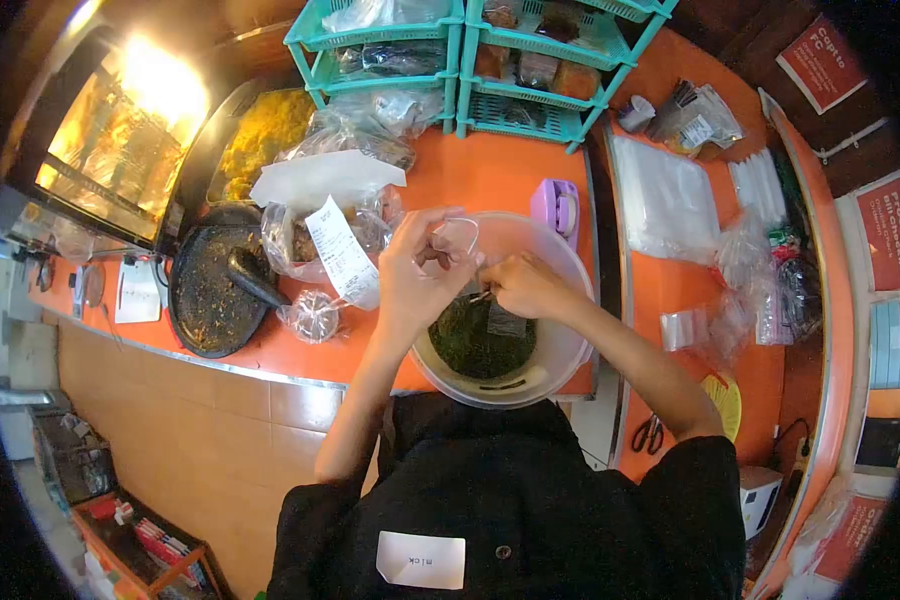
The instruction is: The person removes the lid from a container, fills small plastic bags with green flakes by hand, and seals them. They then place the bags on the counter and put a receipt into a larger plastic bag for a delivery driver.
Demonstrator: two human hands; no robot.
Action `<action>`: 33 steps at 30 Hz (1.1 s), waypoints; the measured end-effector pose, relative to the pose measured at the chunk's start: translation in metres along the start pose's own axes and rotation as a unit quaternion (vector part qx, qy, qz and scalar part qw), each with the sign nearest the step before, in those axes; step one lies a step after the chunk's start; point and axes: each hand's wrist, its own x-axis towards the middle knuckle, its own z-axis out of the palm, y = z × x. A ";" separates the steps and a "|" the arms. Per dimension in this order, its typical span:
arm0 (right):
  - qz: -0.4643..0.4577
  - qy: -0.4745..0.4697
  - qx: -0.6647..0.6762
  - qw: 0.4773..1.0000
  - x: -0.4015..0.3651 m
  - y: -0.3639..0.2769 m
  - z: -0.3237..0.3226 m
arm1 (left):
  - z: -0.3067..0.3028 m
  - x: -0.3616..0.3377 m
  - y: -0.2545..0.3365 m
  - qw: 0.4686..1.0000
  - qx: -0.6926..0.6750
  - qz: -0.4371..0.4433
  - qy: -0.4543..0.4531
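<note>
My left hand [417, 270] holds a small clear plastic bag [458, 238] open above a white plastic bucket [560, 345] of dark green chopped leaves [475, 345]. My right hand [523, 286] sits just right of it over the bucket, pinching a small utensil whose tip points at the bag's mouth. The bucket rests on the orange counter [490, 175] in front of me.
Left of the bucket lie tied plastic bags with a paper receipt [342, 250] and a black stone mortar with pestle [215, 290]. Teal baskets [490, 60] stand at the back. A purple tape dispenser [556, 207], stacks of clear bags [665, 195] and scissors [650, 435] lie right.
</note>
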 end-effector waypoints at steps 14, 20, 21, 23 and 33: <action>0.053 0.098 0.026 0.993 -0.077 -0.046 -0.116 | -0.017 -0.032 0.031 0.966 0.240 -0.041 -0.092; -0.028 0.198 -0.264 0.944 -0.083 -0.084 -0.082 | 0.024 -0.040 0.017 0.958 0.235 -0.045 -0.155; -0.032 0.206 -0.291 0.934 -0.080 -0.091 -0.066 | 0.027 -0.042 0.007 0.961 0.231 -0.022 -0.152; -0.051 0.230 -0.330 0.914 -0.082 -0.097 -0.054 | 0.029 -0.044 0.000 0.958 0.247 -0.016 -0.143; 0.098 0.054 -0.176 0.978 -0.099 -0.088 -0.055 | 0.011 -0.040 0.001 0.947 0.311 -0.041 -0.073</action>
